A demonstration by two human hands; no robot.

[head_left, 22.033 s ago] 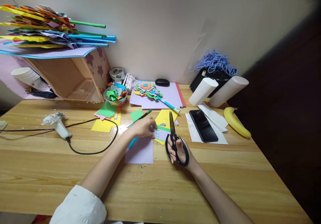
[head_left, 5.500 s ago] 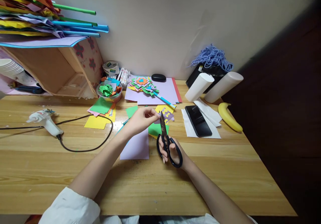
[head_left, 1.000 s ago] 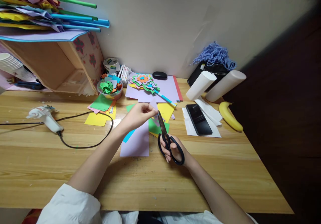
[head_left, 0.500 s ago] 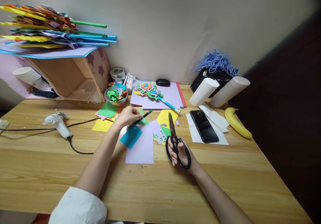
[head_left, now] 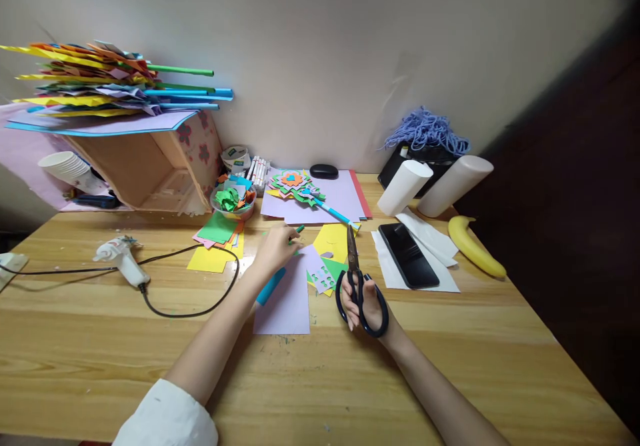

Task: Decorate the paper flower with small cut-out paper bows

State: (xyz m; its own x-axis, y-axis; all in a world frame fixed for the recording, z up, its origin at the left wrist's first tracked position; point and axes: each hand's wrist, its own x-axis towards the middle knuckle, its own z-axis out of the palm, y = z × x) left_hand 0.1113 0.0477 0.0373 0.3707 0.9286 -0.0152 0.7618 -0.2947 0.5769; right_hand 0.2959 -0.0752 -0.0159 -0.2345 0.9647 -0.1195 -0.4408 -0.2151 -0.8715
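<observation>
My right hand (head_left: 369, 305) grips black scissors (head_left: 356, 279) by the handles, blades closed and pointing away from me, resting near the table. My left hand (head_left: 276, 247) lies on the paper pile with fingers curled on a green pencil (head_left: 297, 231). Under and beside it are a lilac sheet (head_left: 286, 299), a blue paper piece (head_left: 271, 287), a green sheet with a lilac cut-out (head_left: 325, 276) and a yellow sheet (head_left: 333, 239).
A glue gun (head_left: 121, 259) with a black cord lies at left. A bowl of paper scraps (head_left: 233, 199), coloured sheets (head_left: 217, 241), a layered paper flower (head_left: 295, 186), a phone (head_left: 408, 255), two white rolls (head_left: 405, 186), a banana (head_left: 473, 246) and a cardboard box (head_left: 145, 166) surround the work.
My left hand set down the small lilac piece it held up to the scissors and moved onto the green pencil. The scissors dropped back and closed. The blue piece slid partly under the lilac sheet.
</observation>
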